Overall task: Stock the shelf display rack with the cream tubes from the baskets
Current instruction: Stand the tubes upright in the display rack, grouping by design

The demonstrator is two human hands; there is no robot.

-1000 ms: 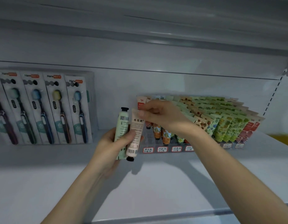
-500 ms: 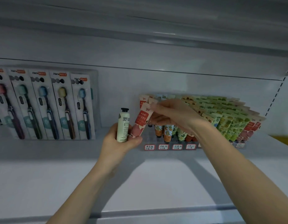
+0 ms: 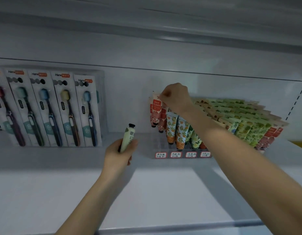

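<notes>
The red tube [image 3: 156, 110] could go in crooked. You hold it only by its flat top end, so the cap end can swing and miss its slot in the clear rack [image 3: 157, 145]. Then it would lean on the other red tube [image 3: 163, 120] just beside it, or tip forward onto the shelf [image 3: 146, 192]. Your right arm also passes just beside the orange-flower tubes [image 3: 172, 127] — one bump could push them out of line.

Your right grip [image 3: 176, 99] is closed. Its fingers are curled and pinch the top edge of the red tube. That tube hangs cap down at the left end of the rack. You cannot tell from here if the cap sits in its slot yet.

Your left grip [image 3: 119, 155] is closed too, wrapped round the bottom half of the pale green tube [image 3: 128, 138]. The black cap points up. This tube is not in the rack — it waits above the shelf, between the toothbrush packs [image 3: 50, 109] and the rack. If you squeeze too loosely, it could slide down.
</notes>
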